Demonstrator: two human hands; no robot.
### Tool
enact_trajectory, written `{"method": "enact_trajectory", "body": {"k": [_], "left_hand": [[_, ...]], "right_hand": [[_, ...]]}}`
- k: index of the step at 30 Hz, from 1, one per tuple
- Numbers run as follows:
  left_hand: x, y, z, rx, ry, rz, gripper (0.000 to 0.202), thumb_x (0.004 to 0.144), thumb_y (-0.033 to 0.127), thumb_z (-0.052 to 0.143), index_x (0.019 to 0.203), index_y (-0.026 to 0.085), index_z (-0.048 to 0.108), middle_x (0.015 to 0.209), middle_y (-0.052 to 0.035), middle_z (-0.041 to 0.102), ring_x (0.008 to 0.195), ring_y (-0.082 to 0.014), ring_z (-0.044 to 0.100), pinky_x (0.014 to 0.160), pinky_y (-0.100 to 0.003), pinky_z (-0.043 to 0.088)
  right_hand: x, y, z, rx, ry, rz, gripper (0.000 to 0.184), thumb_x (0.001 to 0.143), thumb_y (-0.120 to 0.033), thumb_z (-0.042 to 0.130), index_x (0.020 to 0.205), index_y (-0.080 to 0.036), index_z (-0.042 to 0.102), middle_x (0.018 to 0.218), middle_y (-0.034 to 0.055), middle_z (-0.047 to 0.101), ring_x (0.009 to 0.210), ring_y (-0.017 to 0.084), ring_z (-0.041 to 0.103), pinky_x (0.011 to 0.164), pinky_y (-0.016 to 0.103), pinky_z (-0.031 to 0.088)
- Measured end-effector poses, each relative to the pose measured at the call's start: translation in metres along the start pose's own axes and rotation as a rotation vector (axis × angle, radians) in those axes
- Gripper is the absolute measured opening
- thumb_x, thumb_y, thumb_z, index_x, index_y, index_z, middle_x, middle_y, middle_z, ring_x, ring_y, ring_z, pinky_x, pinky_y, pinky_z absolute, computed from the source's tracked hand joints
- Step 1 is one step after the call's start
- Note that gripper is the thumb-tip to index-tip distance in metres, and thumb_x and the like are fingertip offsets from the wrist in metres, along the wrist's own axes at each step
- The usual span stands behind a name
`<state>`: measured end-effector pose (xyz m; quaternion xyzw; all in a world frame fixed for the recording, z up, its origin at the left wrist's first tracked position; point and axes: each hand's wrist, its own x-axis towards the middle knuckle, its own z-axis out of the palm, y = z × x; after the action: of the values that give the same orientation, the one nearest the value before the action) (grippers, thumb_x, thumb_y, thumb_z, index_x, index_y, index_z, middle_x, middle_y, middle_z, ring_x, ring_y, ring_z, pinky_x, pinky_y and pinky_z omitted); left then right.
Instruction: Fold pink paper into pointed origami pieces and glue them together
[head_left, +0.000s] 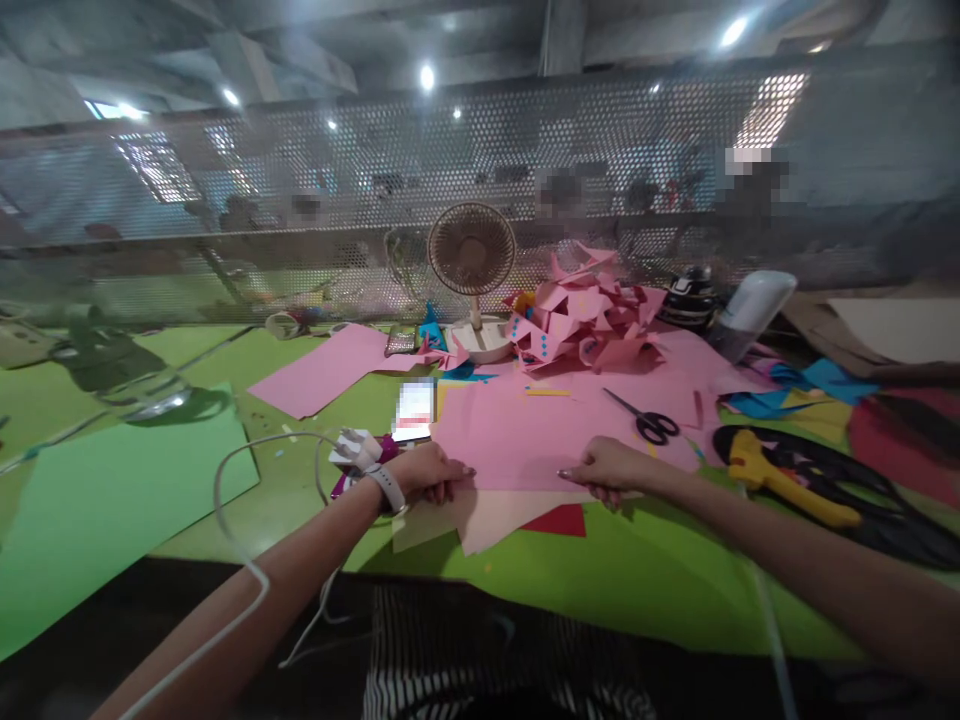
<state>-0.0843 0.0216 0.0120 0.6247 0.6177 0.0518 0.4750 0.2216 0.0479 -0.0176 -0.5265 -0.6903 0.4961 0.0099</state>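
A large pink sheet of paper (510,430) lies flat in front of me. My left hand (429,470), with a white watch on its wrist, is closed at the sheet's near left corner, thumb on top and fingers curled beneath the edge. At the near right corner my right hand (611,470) pinches the same edge in a similar way. Cream paper (480,520) and a red piece (559,520) stick out under the pink sheet. Black scissors (651,424) rest on pink paper beyond my right hand.
A small fan (472,250) stands behind a heap of folded pink paper (585,310). A phone (415,408), a white plug (355,447) and its cable lie near my left hand. At right are a yellow-handled tool (787,480) and a bottle (754,310); green sheets (127,500) cover the left.
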Motion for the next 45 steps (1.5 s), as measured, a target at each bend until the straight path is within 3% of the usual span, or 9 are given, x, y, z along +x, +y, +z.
{"method": "enact_trajectory", "body": {"k": [7, 13, 22, 28, 33, 36, 39, 43, 45], "left_hand": [[-0.015, -0.001, 0.011, -0.065, 0.125, -0.028, 0.047, 0.073, 0.047, 0.055, 0.039, 0.015, 0.052, 0.031, -0.001, 0.049, 0.03, -0.0094, 0.044, 0.037, -0.021, 0.033], [-0.027, 0.001, 0.026, -0.112, 0.177, 0.033, 0.048, 0.074, 0.054, 0.052, 0.045, 0.015, 0.05, 0.038, -0.0014, 0.053, 0.032, -0.0098, 0.048, 0.036, -0.02, 0.035], [-0.022, 0.014, 0.041, -0.229, 0.183, 0.138, 0.05, 0.073, 0.062, 0.049, 0.058, 0.015, 0.052, 0.046, -0.0013, 0.057, 0.039, -0.0103, 0.052, 0.04, -0.019, 0.04], [-0.037, 0.047, 0.045, -0.313, 0.318, 0.279, 0.049, 0.076, 0.061, 0.047, 0.088, 0.015, 0.057, 0.078, -0.0077, 0.068, 0.062, -0.0169, 0.063, 0.051, -0.024, 0.048], [-0.035, 0.053, 0.051, -0.314, 0.439, 0.244, 0.047, 0.076, 0.058, 0.049, 0.06, 0.014, 0.053, 0.062, -0.0052, 0.063, 0.064, -0.0185, 0.06, 0.059, -0.027, 0.049], [-0.029, 0.049, 0.041, -0.416, 0.374, 0.387, 0.038, 0.079, 0.05, 0.051, 0.067, 0.014, 0.057, 0.07, -0.0043, 0.065, 0.07, -0.0174, 0.059, 0.064, -0.027, 0.048], [-0.024, 0.046, 0.024, -0.546, 0.258, 0.484, 0.031, 0.076, 0.043, 0.058, 0.089, 0.015, 0.059, 0.087, -0.0063, 0.067, 0.078, -0.0172, 0.059, 0.067, -0.027, 0.048], [-0.017, 0.042, 0.008, -0.58, 0.25, 0.402, 0.043, 0.068, 0.043, 0.068, 0.097, 0.015, 0.056, 0.088, -0.0061, 0.066, 0.075, -0.0166, 0.06, 0.061, -0.025, 0.047], [-0.013, 0.038, 0.006, -0.576, 0.222, 0.372, 0.042, 0.066, 0.046, 0.068, 0.092, 0.014, 0.057, 0.08, -0.0041, 0.065, 0.068, -0.015, 0.06, 0.055, -0.023, 0.045]], "right_hand": [[-0.006, -0.003, 0.0, -0.112, 0.053, 0.001, 0.048, 0.073, -0.061, 0.052, 0.053, -0.017, 0.05, 0.046, 0.0023, 0.058, 0.038, 0.011, 0.054, 0.037, 0.02, 0.038], [-0.013, -0.016, -0.001, -0.468, 0.573, -0.175, 0.049, 0.061, -0.061, 0.063, 0.085, -0.018, 0.057, 0.084, 0.0066, 0.066, 0.07, 0.019, 0.06, 0.051, 0.024, 0.034], [-0.016, -0.034, 0.008, -0.457, 0.517, -0.169, 0.025, 0.072, -0.042, 0.061, 0.073, -0.019, 0.054, 0.073, 0.002, 0.062, 0.063, 0.014, 0.053, 0.052, 0.023, 0.028], [-0.05, -0.056, 0.048, -0.896, 0.87, -0.665, 0.013, 0.085, -0.018, 0.046, 0.075, -0.018, 0.055, 0.068, 0.0036, 0.056, 0.067, 0.018, 0.049, 0.064, 0.032, 0.03], [-0.07, -0.067, 0.079, -1.041, 0.933, -0.907, 0.011, 0.083, -0.015, 0.048, 0.081, -0.019, 0.058, 0.07, 0.0042, 0.057, 0.065, 0.019, 0.048, 0.061, 0.034, 0.032], [-0.078, -0.069, 0.068, -0.897, 0.97, -1.056, 0.017, 0.083, -0.028, 0.051, 0.095, -0.019, 0.059, 0.088, 0.0072, 0.062, 0.08, 0.021, 0.052, 0.071, 0.036, 0.038], [-0.075, -0.057, 0.029, -0.792, 1.055, -0.928, 0.021, 0.084, -0.028, 0.05, 0.1, -0.018, 0.058, 0.099, 0.0085, 0.062, 0.092, 0.021, 0.052, 0.082, 0.036, 0.036], [-0.05, -0.014, -0.038, -0.734, 0.995, -0.275, 0.02, 0.084, -0.022, 0.045, 0.097, -0.014, 0.058, 0.099, 0.0113, 0.061, 0.093, 0.022, 0.053, 0.079, 0.032, 0.036], [-0.039, 0.01, -0.06, -0.697, 0.901, -0.097, 0.018, 0.081, -0.022, 0.047, 0.091, -0.015, 0.06, 0.094, 0.0096, 0.061, 0.086, 0.02, 0.055, 0.072, 0.029, 0.036]]}}
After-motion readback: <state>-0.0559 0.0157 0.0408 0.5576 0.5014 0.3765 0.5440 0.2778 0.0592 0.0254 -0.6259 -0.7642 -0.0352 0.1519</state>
